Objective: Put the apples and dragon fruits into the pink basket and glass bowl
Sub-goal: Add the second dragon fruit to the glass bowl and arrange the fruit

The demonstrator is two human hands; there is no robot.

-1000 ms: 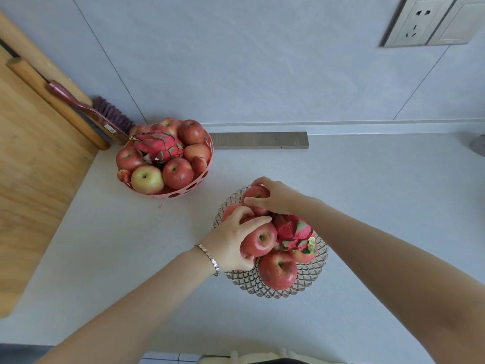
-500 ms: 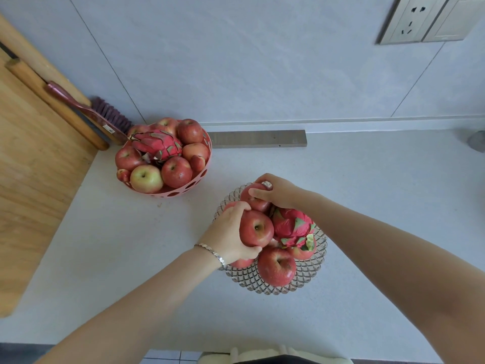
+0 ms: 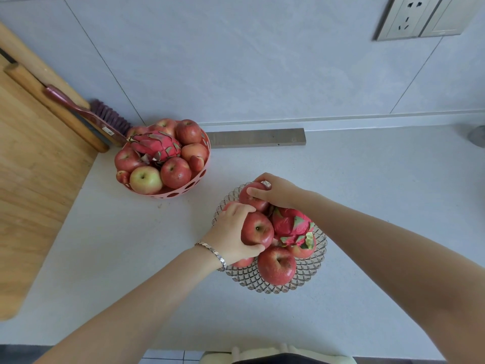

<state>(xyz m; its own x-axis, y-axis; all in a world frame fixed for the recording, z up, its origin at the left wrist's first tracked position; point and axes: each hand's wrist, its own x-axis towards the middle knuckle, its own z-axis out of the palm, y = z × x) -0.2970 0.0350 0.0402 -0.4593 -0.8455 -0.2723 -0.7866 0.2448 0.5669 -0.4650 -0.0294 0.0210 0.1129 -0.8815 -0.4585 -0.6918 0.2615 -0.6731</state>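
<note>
The cut-glass bowl [image 3: 309,274] stands in the middle of the counter, piled with red apples and a pink dragon fruit [image 3: 291,225]. My left hand [image 3: 231,232] grips a red apple [image 3: 258,231] on top of the pile, fingers wrapped around its left side. My right hand [image 3: 275,191] holds another red apple [image 3: 253,198] at the bowl's far edge. A big apple [image 3: 277,265] lies at the near side. The pink basket [image 3: 193,183] sits to the far left, heaped with apples and a second dragon fruit [image 3: 156,145].
A wooden board [image 3: 31,185] covers the counter's left side. A rolling pin [image 3: 57,109] and a purple brush [image 3: 99,119] lie behind the basket. A grey bar [image 3: 258,137] rests along the wall, with sockets [image 3: 420,17] above on the right.
My left hand has closed further around the top apple, turning it a little in the bowl. My right hand keeps its hold on the far apple.
</note>
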